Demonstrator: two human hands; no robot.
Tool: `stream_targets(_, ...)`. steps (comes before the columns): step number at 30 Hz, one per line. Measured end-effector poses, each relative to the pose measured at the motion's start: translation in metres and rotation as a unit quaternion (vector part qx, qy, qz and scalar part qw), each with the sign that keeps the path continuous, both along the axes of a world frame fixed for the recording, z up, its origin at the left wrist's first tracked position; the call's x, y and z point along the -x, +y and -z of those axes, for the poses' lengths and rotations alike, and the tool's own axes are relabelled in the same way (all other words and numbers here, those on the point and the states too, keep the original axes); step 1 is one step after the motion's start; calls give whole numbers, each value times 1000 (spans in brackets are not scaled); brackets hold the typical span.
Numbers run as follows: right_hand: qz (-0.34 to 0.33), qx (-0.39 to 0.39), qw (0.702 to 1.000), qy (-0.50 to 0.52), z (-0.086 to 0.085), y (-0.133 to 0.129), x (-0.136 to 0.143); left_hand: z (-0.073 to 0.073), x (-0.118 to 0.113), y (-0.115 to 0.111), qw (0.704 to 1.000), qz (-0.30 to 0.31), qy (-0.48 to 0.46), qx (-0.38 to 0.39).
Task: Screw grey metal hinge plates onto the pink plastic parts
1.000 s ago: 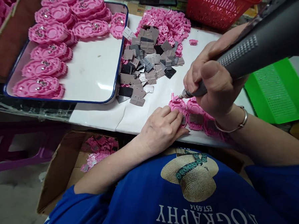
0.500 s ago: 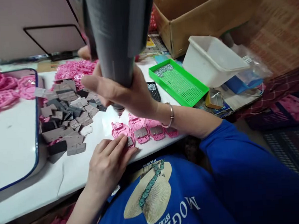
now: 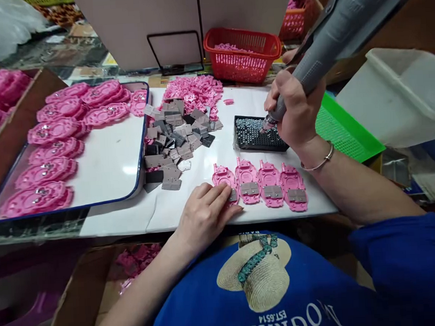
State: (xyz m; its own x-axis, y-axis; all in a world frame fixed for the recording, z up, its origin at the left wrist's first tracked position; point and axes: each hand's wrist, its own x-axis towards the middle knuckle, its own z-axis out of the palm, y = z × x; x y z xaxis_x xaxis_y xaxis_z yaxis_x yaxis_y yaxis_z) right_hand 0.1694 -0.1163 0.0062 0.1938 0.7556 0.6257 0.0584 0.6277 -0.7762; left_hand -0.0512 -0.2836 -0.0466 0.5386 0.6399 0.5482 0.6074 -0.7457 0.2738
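Note:
My right hand [image 3: 297,107] is wrapped round a grey electric screwdriver [image 3: 321,55], its tip down at a black screw tray [image 3: 262,143] full of small silver screws. My left hand [image 3: 205,210] is closed on the leftmost pink plastic casing [image 3: 223,173], fingertips on its grey metal plate [image 3: 233,196] and thumb by the lower edge. That plate is partly hidden by the fingers. To its right, several more pink casings [image 3: 247,170] stand in a row, each with a grey plate across its lower part and screw heads showing.
Loose grey plates [image 3: 179,136] and small pink parts [image 3: 194,92] lie heaped behind my left hand. A blue-rimmed white tray [image 3: 111,159] of pink casings stands at left. A red basket [image 3: 243,54], green tray [image 3: 347,132] and white bin [image 3: 389,95] stand at the back and right.
My right hand has carried the screwdriver from above the pink casings across to the black screw tray. My left hand stays on the leftmost casing. The view has swung left.

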Motion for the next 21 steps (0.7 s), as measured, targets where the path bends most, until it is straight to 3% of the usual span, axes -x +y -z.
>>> stream_targets(5, -23, -28, 999, -1, 4, -3, 8, 1, 0, 0, 1000, 0, 4, 9)
stream_targets(12, -6, 31, 999, 2, 6, -11, 12, 0, 0, -1, 1000, 2, 1, 16)
stream_targets(21, -42, -6, 998, 53, 6, -11, 16, 1, 0, -1, 1000, 1, 1, 17)
